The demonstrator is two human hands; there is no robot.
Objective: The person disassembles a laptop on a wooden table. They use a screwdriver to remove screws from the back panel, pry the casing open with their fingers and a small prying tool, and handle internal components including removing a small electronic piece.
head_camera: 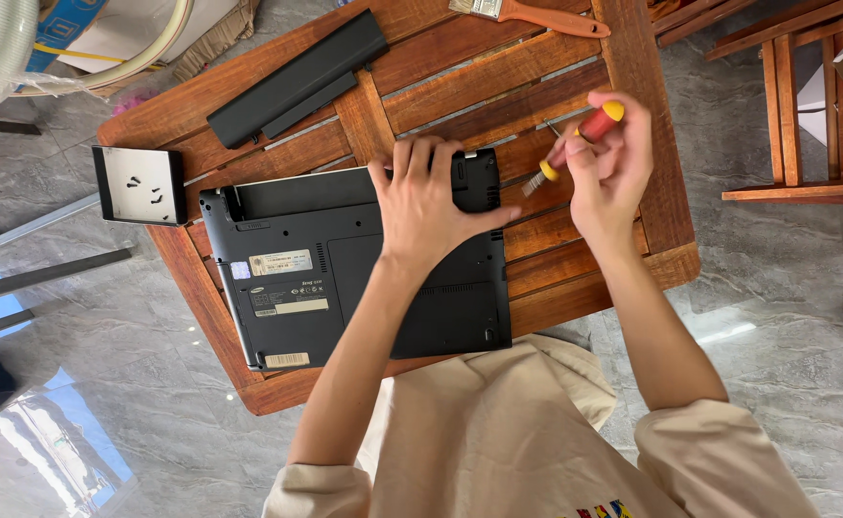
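- The left hand (433, 201) lies flat, fingers spread, on the upturned black laptop (344, 273) on the slatted wooden table (575, 77), probably steadying it.
- The right hand (605, 168) has its grip closed around a red-and-yellow screwdriver (575, 142), just right of the laptop.
- A small black tray (140, 185) keeps loose screws together.
- The long black battery (296, 77) lies apart.
- The screwdriver's tip is hard to make out.
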